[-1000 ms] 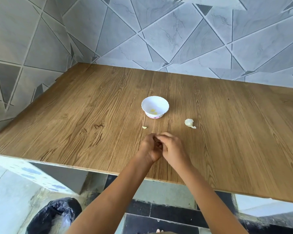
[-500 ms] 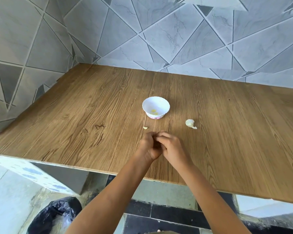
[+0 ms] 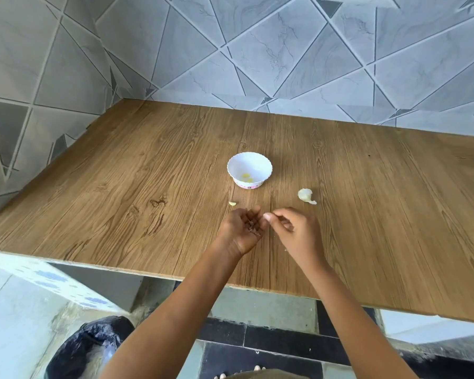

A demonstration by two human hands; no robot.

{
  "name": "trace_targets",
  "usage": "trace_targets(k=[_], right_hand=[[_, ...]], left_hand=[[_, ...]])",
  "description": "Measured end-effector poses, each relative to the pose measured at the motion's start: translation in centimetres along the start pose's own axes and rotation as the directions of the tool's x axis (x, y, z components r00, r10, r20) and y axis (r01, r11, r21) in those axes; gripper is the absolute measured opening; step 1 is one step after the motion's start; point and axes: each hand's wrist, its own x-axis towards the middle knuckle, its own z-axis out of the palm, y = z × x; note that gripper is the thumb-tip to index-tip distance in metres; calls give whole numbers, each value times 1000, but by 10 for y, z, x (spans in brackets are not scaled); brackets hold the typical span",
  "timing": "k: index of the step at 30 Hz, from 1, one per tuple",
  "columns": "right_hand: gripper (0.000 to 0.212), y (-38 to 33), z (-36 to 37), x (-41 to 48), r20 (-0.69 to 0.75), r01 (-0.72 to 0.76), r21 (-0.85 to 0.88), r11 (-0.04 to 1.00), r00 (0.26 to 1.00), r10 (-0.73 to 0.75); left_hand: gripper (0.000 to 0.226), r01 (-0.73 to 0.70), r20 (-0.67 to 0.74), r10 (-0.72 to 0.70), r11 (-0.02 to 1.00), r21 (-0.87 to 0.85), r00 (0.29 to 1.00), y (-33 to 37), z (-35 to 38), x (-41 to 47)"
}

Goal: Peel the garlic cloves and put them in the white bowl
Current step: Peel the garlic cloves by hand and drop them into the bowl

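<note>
The white bowl (image 3: 263,164) stands mid-table with a couple of yellowish peeled cloves (image 3: 246,175) in its bottom. My left hand (image 3: 238,233) is just in front of it, palm up and cupped, with brownish garlic peel (image 3: 253,226) lying in it. My right hand (image 3: 296,231) is beside it and a little apart. Its fingertips are pinched on a small pale piece that looks like a garlic clove (image 3: 267,216). To the right of the bowl a whitish unpeeled clove (image 3: 306,195) lies on the wood.
A tiny pale garlic scrap (image 3: 232,203) lies on the wooden table (image 3: 121,187) left of my hands. Tiled walls close the table's back and left sides. Below the front edge a black bin bag (image 3: 88,348) sits on the floor.
My hands were pressed together over the clove; now they have come apart. The left has turned palm up with peel in it and the right has drawn away to the right.
</note>
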Motion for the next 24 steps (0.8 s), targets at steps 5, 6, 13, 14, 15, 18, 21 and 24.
trace_targets(k=[5, 6, 13, 14, 15, 18, 21, 24], right_hand=[[13, 41, -14, -20, 58, -115, -60, 992, 991, 119], [15, 45, -15, -25, 100, -128, -83, 988, 986, 136], [19, 46, -19, -36, 289, -199, -95, 975, 932, 218], [16, 46, -18, -35, 311, -200, -94, 975, 925, 219], [11, 46, -17, -33, 325, -183, -105, 977, 923, 208], [6, 44, -11, -30, 346, -78, -152, 985, 929, 127], [9, 44, -4, -28, 383, 5, -290, 957, 917, 111], [12, 43, 2, -21, 393, -52, -319, 946, 901, 182]], left_hand=[[30, -39, -7, 39, 999, -19, 999, 13, -11, 3], [30, -50, -8, 49, 998, -27, 999, 15, -13, 4], [30, -61, 10, 61, 998, -14, 998, 16, -19, 6], [30, -58, 9, 58, 998, -7, 998, 15, -19, 7], [30, -55, 7, 55, 998, 1, 998, 15, -19, 7], [30, -51, 2, 51, 999, 8, 999, 13, -18, 7], [31, -46, 1, 46, 999, 12, 999, 13, -16, 6], [34, -37, 7, 37, 999, 38, 999, 9, -14, 2]])
